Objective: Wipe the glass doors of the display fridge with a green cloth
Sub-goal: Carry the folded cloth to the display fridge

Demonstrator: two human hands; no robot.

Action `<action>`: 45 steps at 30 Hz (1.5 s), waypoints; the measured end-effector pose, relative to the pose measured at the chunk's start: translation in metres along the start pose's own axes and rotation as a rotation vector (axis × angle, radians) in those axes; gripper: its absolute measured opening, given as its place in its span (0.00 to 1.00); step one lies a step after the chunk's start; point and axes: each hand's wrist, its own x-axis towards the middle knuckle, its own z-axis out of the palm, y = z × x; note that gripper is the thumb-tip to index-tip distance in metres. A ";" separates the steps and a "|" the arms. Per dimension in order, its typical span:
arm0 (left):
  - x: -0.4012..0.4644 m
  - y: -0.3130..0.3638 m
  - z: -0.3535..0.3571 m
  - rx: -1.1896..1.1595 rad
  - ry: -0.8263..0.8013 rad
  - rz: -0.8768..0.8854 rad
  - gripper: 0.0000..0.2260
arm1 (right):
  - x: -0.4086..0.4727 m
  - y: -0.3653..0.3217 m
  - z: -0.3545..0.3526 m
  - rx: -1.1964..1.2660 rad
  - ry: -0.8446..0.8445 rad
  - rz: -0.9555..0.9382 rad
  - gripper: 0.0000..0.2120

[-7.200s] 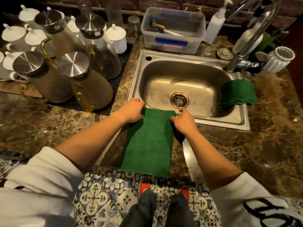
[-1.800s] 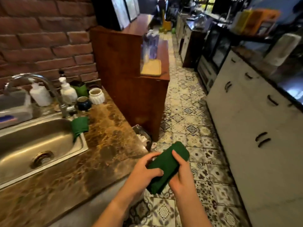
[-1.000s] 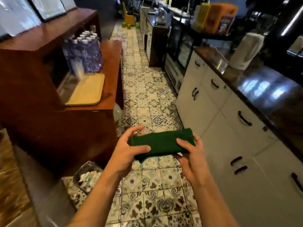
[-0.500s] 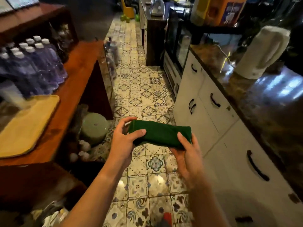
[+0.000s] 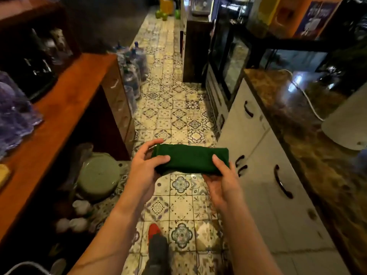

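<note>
The green cloth [image 5: 190, 160] is folded into a long flat bundle, held level in front of me above the tiled floor. My left hand [image 5: 147, 165] grips its left end with thumb on top. My right hand [image 5: 222, 179] supports its right end from below, thumb over the edge. The display fridge [image 5: 230, 62], black-framed with glass doors, stands ahead on the right of the aisle, beyond the white cabinets. It is well out of arm's reach.
White cabinets [image 5: 264, 155] under a brown marble counter [image 5: 309, 135] line the right side. A wooden counter [image 5: 65, 108] with bottled water [image 5: 14, 114] lines the left, with large water jugs [image 5: 131, 72] past it. A green round bin [image 5: 99, 175] sits low left. The tiled aisle [image 5: 168, 100] runs ahead.
I have turned from the sink and moved down the aisle. The fridge and cabinets have come closer. The cloth stays folded in both hands.
</note>
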 end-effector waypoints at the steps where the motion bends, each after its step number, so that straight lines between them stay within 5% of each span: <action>1: 0.024 0.004 0.002 0.017 -0.016 -0.005 0.22 | 0.019 -0.005 0.012 0.002 0.010 -0.003 0.20; 6: 0.161 0.039 0.024 0.143 -0.169 -0.036 0.30 | 0.127 -0.037 0.089 -0.011 0.101 -0.022 0.20; 14: 0.352 0.079 0.090 0.362 -0.339 -0.219 0.18 | 0.280 -0.100 0.188 0.233 0.209 -0.083 0.10; 23: 0.569 0.088 0.174 0.177 -0.252 -0.097 0.14 | 0.482 -0.157 0.247 0.172 0.112 -0.151 0.40; 33: 0.808 0.144 0.287 0.127 -0.278 0.016 0.14 | 0.705 -0.272 0.356 -0.024 -0.036 -0.319 0.28; 38: 0.926 0.160 0.319 0.274 -0.433 0.119 0.13 | 0.803 -0.292 0.398 -0.006 0.045 -0.461 0.27; 45: 1.081 0.164 0.355 0.352 -0.850 0.032 0.31 | 0.916 -0.296 0.444 0.174 0.377 -0.606 0.24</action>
